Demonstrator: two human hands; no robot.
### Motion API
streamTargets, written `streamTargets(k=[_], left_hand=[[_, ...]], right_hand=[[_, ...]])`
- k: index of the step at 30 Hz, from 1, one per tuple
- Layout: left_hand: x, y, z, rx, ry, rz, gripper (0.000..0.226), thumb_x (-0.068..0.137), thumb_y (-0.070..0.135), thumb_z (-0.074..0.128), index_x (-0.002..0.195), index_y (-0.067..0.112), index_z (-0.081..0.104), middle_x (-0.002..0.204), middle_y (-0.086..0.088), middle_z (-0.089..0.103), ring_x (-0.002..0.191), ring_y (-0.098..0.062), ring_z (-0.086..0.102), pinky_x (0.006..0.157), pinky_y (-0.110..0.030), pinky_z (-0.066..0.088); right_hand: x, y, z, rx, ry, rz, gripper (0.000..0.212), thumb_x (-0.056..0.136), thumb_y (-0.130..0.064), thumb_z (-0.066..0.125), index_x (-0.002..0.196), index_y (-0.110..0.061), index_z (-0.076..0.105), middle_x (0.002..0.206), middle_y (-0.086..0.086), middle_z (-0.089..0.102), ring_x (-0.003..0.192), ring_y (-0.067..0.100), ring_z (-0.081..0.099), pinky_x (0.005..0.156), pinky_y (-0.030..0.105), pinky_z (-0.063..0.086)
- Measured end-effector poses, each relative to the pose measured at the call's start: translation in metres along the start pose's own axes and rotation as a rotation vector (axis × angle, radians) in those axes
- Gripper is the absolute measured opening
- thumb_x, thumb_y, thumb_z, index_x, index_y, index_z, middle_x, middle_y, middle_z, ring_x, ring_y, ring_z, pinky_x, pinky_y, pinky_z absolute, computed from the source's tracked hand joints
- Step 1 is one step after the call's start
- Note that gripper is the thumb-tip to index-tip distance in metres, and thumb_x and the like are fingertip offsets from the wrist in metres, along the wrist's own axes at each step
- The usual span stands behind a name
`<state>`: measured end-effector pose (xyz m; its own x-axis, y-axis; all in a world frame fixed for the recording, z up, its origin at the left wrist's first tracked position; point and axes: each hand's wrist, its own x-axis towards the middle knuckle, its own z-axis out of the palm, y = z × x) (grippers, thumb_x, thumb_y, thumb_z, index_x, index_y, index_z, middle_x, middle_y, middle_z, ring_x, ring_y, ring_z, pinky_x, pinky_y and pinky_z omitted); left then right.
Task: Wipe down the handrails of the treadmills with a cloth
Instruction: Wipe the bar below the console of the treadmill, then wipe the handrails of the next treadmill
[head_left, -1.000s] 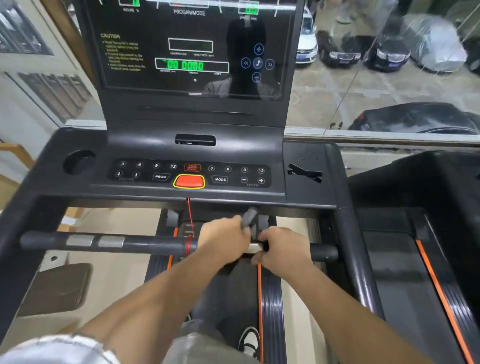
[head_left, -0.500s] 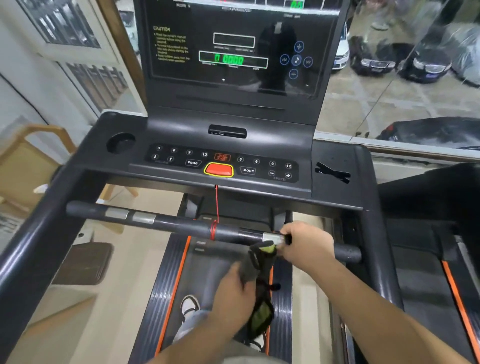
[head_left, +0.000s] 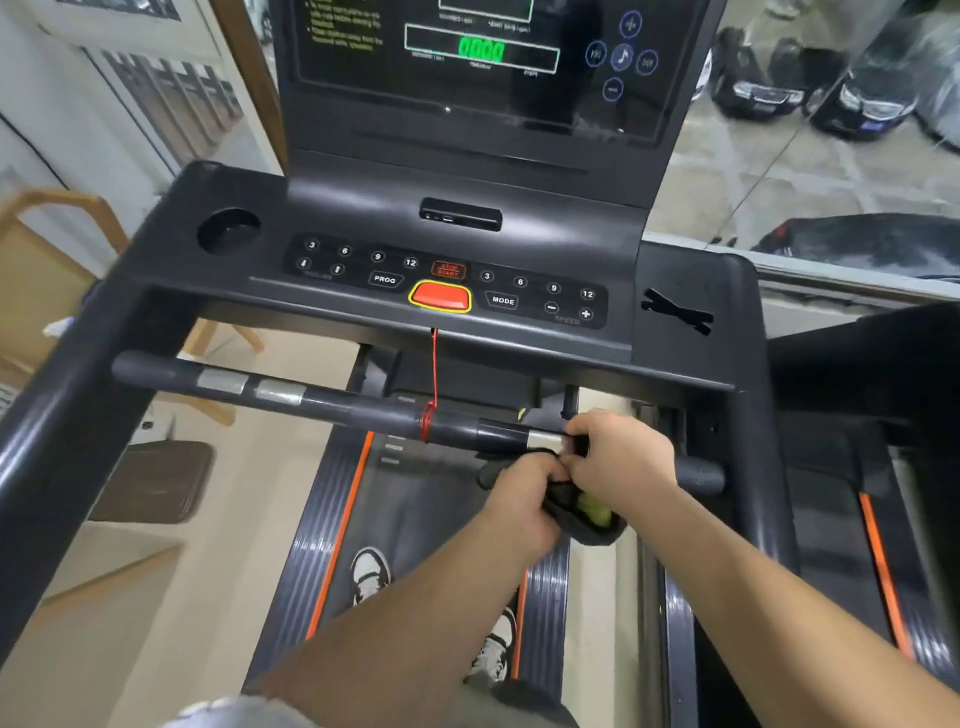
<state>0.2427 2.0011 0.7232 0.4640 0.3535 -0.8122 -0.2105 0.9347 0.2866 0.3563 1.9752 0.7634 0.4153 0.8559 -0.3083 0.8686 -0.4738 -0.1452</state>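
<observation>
Person's left hand (head_left: 519, 501) bunches the cloth (head_left: 589, 522) just under the handrail (head_left: 363, 408) while the right hand (head_left: 621, 457) clamps it (readying a fresh fold, probably).

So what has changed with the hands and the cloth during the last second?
The left hand took the cloth off the handrail, dropped below it, and has risen again beside the right hand. The right hand stayed on the handrail's right end; the red cord is still tied round it.

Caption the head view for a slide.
On the treadmill, the left hand and right hand hold a dark cloth at the right end of the front handrail.
</observation>
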Motion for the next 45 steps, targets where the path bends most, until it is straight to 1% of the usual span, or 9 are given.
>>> streamTargets(k=[4,11,18,24,30,33,37,41,45], left_hand=[[-0.015,0.011,-0.022,0.019,0.030,0.039,0.037,0.080,-0.006,0.048,0.112,-0.005,0.068,0.101,-0.023,0.073,0.090,-0.037,0.072,0.083,-0.047,0.059],[-0.012,0.012,-0.019,-0.084,0.154,0.128,0.020,0.090,-0.005,0.048,0.097,0.000,0.066,0.077,-0.016,0.072,0.069,-0.030,0.070,0.069,-0.039,0.058],[-0.015,-0.022,0.016,0.083,0.034,0.049,0.036,0.086,-0.003,0.051,0.118,-0.010,0.065,0.103,-0.023,0.075,0.087,-0.036,0.075,0.070,-0.039,0.062],[-0.031,0.021,-0.011,0.099,0.333,0.200,0.031,0.076,0.003,0.060,0.103,-0.010,0.067,0.086,-0.020,0.072,0.077,-0.037,0.072,0.067,-0.037,0.060],[-0.067,-0.005,0.063,0.315,0.160,0.128,0.017,0.086,0.005,0.062,0.101,-0.002,0.065,0.072,-0.014,0.074,0.060,-0.028,0.071,0.058,-0.031,0.055],[-0.084,0.025,0.079,0.602,0.282,0.582,0.009,0.086,0.010,0.069,0.085,0.003,0.064,0.060,-0.002,0.068,0.053,-0.016,0.062,0.054,-0.027,0.048],[-0.079,0.047,0.068,1.358,0.265,1.187,0.027,0.097,0.036,0.063,0.074,0.022,0.056,0.070,0.000,0.065,0.076,-0.022,0.062,0.071,-0.034,0.044],[-0.029,0.016,0.022,2.292,0.201,0.911,0.060,0.092,0.061,0.042,0.146,0.035,0.047,0.147,-0.004,0.054,0.138,-0.034,0.046,0.110,-0.059,0.037],[-0.011,0.000,0.014,2.553,0.109,0.890,0.089,0.077,0.051,0.050,0.160,0.031,0.026,0.158,-0.010,0.037,0.140,-0.042,0.033,0.106,-0.067,0.031]], right_hand=[[-0.002,0.006,-0.003,0.075,-0.085,-0.011,0.032,0.088,-0.052,0.069,0.114,-0.032,0.067,0.113,-0.011,0.063,0.107,0.018,0.060,0.083,0.034,0.054],[-0.016,0.054,-0.004,-0.051,-0.104,0.064,0.010,0.088,-0.035,0.066,0.091,-0.028,0.059,0.099,-0.007,0.055,0.092,0.019,0.058,0.077,0.038,0.056],[-0.014,0.058,-0.009,-0.090,-0.134,0.025,0.015,0.079,-0.018,0.060,0.091,-0.026,0.060,0.095,-0.007,0.056,0.095,0.021,0.059,0.075,0.033,0.055],[-0.020,0.060,-0.003,-0.010,-0.080,0.031,0.013,0.077,-0.014,0.055,0.087,-0.023,0.057,0.092,-0.006,0.052,0.088,0.021,0.055,0.070,0.031,0.052],[-0.044,0.082,-0.026,0.280,0.017,0.063,0.037,0.102,-0.030,0.055,0.138,-0.029,0.062,0.141,-0.009,0.061,0.132,0.018,0.053,0.108,0.035,0.046],[-0.059,0.108,-0.040,0.285,0.188,0.164,0.046,0.103,-0.035,0.053,0.148,-0.028,0.051,0.148,-0.008,0.052,0.139,0.016,0.043,0.110,0.038,0.043],[-0.065,0.134,-0.038,0.294,0.037,0.469,0.071,0.093,-0.052,0.065,0.146,-0.012,0.039,0.142,0.009,0.049,0.132,0.031,0.048,0.101,0.048,0.051],[-0.065,0.141,-0.032,0.319,-0.036,0.559,0.054,0.088,-0.049,0.068,0.124,-0.013,0.050,0.123,0.009,0.055,0.114,0.032,0.058,0.094,0.047,0.055],[-0.067,0.147,-0.028,0.414,0.018,0.600,0.049,0.084,-0.049,0.070,0.120,-0.023,0.050,0.109,0.001,0.063,0.101,0.027,0.064,0.087,0.046,0.058]])
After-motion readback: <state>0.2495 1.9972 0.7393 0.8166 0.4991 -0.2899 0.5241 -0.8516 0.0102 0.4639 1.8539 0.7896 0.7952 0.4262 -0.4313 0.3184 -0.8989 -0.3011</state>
